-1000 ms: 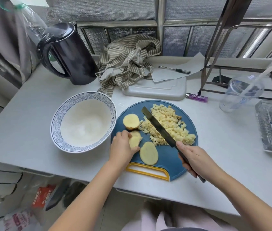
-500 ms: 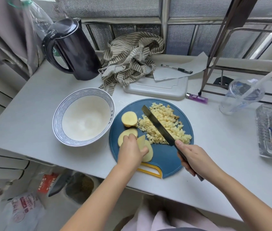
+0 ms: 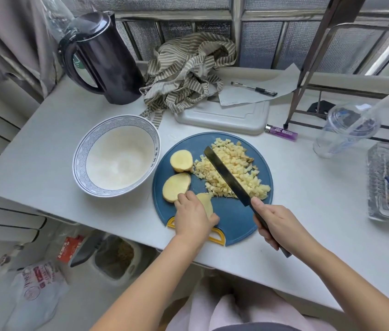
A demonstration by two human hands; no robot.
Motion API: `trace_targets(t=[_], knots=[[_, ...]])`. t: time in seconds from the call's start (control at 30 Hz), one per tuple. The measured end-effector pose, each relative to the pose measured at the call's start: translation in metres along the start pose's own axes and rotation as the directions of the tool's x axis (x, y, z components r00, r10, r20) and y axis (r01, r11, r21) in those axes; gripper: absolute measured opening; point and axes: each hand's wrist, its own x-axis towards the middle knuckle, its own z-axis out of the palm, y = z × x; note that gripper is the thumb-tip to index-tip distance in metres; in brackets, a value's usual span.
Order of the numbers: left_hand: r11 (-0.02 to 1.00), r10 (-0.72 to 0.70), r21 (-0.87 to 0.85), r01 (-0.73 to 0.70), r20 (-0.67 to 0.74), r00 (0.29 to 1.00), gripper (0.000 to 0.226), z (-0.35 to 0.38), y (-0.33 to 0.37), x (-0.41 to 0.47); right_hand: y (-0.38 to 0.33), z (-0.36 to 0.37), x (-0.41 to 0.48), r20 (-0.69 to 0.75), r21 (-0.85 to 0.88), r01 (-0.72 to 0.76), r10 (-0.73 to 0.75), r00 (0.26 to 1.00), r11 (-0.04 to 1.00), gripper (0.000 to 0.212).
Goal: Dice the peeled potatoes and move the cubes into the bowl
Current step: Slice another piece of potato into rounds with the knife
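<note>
Nearest, at the near edge of the blue cutting board (image 3: pixel 231 211), the left hand (image 3: pixel 192 215) curls over a thin potato slice (image 3: pixel 206 203), pinning it flat. The right hand (image 3: pixel 277 223) is wrapped round the handle of a long knife (image 3: pixel 226 174), whose blade angles across a pile of potato cubes (image 3: pixel 234 163) on the board's far right. On the board's left side sit 2 larger pieces: a slab (image 3: pixel 176 186) just beside the left hand and a rounded end (image 3: pixel 181 160) beyond it. Left of the board, the bowl (image 3: pixel 77 161) shows no cubes. The slice looks firm, wet and probably slippery, so it is best held flat with fingertips tucked back. The cubes are light and loose, likely better scooped than pinched.
</note>
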Motion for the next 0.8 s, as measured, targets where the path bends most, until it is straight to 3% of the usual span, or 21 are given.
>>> trace_targets(t=[0.33, 0.57, 0.8], knots=[[0.993, 0.088, -0.066, -0.093, -0.068, 0.994, 0.069, -0.03, -0.029, 0.016, -0.008, -0.001, -0.002, -0.002, -0.006, 0.049, -0.049, 0.999, 0.999, 0.059], [0.984, 0.09, -0.157, -0.086, 0.023, 0.996, 0.071, -0.047, -0.055, 0.05, -0.009, 0.004, 0.001, -0.007, 0.016, 0.062, -0.062, 0.998, 0.998, 0.061], [0.997, 0.041, -0.06, -0.043, -0.031, 0.999, 0.065, -0.033, -0.046, 0.055, -0.005, 0.008, 0.001, -0.004, -0.01, 0.058, -0.058, 0.998, 0.998, 0.061]])
